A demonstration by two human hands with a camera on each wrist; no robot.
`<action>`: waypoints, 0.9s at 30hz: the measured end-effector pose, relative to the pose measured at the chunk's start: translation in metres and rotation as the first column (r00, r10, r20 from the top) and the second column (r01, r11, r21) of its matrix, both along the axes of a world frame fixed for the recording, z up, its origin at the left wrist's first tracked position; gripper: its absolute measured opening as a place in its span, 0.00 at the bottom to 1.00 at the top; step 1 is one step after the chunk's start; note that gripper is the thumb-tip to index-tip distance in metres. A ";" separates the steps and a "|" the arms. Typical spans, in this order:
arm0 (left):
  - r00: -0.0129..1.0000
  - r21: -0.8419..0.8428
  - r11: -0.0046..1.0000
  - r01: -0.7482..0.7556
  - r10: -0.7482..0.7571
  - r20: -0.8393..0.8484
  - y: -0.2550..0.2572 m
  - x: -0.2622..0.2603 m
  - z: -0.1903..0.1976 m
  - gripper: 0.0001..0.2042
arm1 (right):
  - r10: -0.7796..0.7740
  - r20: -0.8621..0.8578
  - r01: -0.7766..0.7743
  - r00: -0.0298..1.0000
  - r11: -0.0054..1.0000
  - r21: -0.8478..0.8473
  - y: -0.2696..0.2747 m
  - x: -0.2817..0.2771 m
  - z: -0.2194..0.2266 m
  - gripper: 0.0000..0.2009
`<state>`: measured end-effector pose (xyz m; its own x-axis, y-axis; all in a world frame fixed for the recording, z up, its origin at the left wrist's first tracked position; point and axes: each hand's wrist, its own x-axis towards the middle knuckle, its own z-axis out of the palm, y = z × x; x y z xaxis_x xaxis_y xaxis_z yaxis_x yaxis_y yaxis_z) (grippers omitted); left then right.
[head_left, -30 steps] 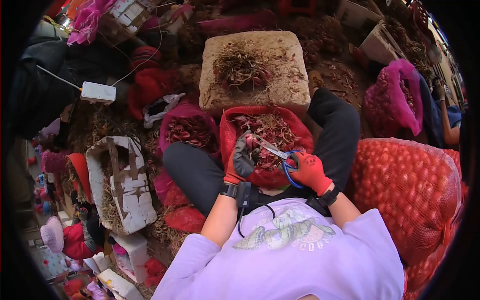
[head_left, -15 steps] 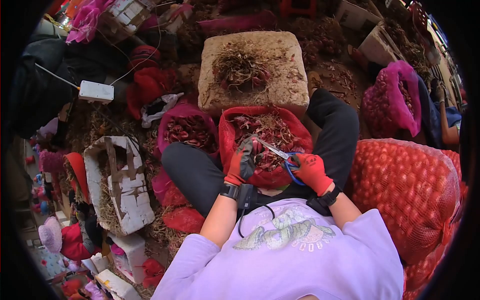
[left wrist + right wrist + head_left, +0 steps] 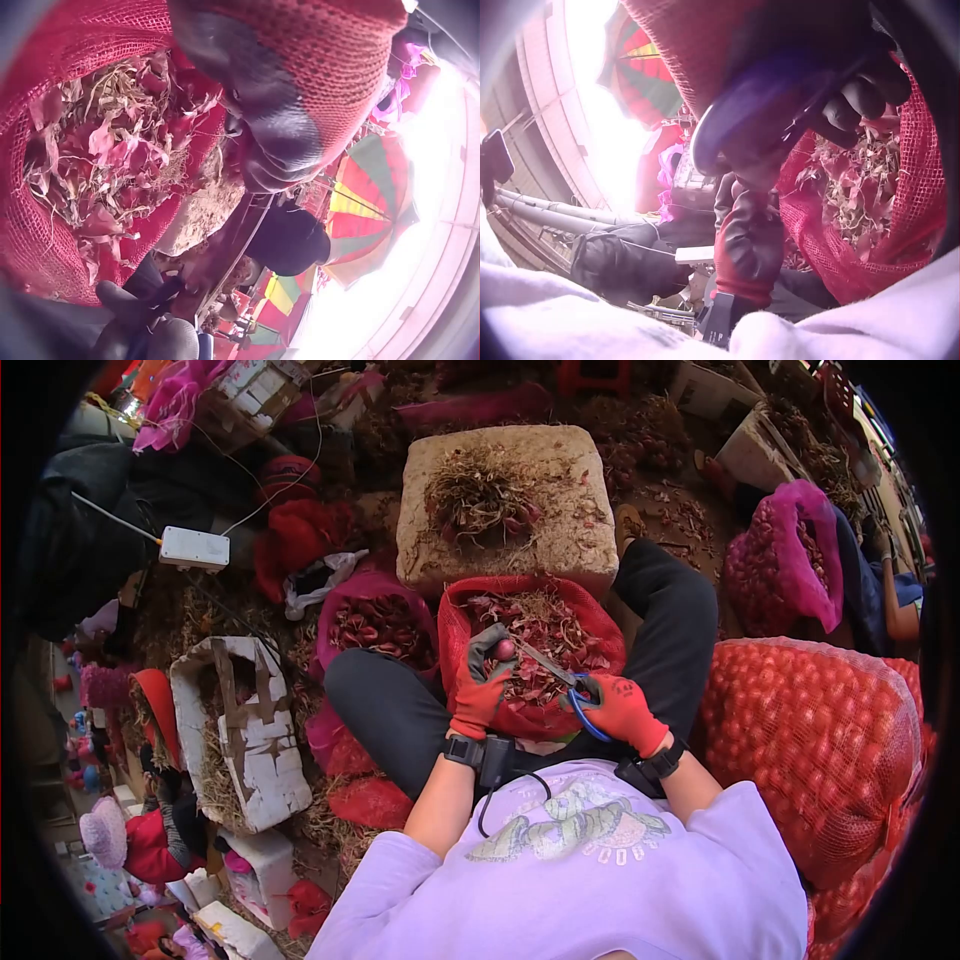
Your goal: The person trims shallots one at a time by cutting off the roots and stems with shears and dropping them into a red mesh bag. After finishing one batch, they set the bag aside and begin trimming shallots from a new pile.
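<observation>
In the head view my left hand point(image 3: 478, 695), in a red glove with grey palm, holds a small red onion point(image 3: 505, 650) between thumb and fingers. My right hand point(image 3: 625, 712), gloved alike, grips blue-handled scissors point(image 3: 553, 670). Their blades point up and left, with the tips close beside the onion. Both hands are over a red mesh bag point(image 3: 606, 628) filled with dry onion skins and stem trimmings point(image 3: 545, 615). The left wrist view shows the back of the left glove point(image 3: 285, 97), which hides the onion. A blue scissor handle point(image 3: 761, 112) appears large in the right wrist view.
A foam block point(image 3: 570, 480) ahead carries a bunch of untrimmed onions point(image 3: 485, 500). Left of the red bag, a pink bag point(image 3: 330, 610) holds more onions. A full mesh sack point(image 3: 810, 750) of onions stands at the right, and a broken foam box point(image 3: 265, 760) at the left.
My left hand has turned and its fingers have spread, so the round onion now shows in them. The scissors stay in my right hand, shifted slightly down. The surroundings look the same.
</observation>
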<state>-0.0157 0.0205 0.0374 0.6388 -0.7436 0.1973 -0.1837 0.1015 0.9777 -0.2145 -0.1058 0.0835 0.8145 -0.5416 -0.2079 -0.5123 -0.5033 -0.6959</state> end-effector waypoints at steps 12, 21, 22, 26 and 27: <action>0.999 0.004 0.999 0.045 -0.045 -0.011 0.005 -0.005 0.000 0.24 | 0.117 -0.097 -0.072 0.988 0.922 0.380 -0.014 0.007 0.034 0.18; 0.608 -0.296 0.950 -0.096 -0.179 -0.773 0.023 -0.004 -0.009 0.25 | 0.181 -0.008 -0.180 0.983 0.980 0.091 0.017 0.011 0.015 0.19; 0.499 -0.321 0.939 -0.122 -0.221 -0.838 0.024 -0.002 -0.010 0.24 | 0.161 0.045 -0.165 0.986 0.982 0.089 0.019 0.013 0.016 0.18; 0.413 -0.475 0.858 -0.196 -0.368 -0.833 0.024 0.017 -0.017 0.17 | -0.024 0.123 -0.011 0.992 0.961 0.276 0.012 0.019 0.026 0.17; 0.440 -0.498 0.841 -0.209 -0.374 -0.816 0.026 0.031 -0.021 0.16 | -0.068 0.132 0.027 0.989 0.957 0.290 0.008 0.017 0.012 0.17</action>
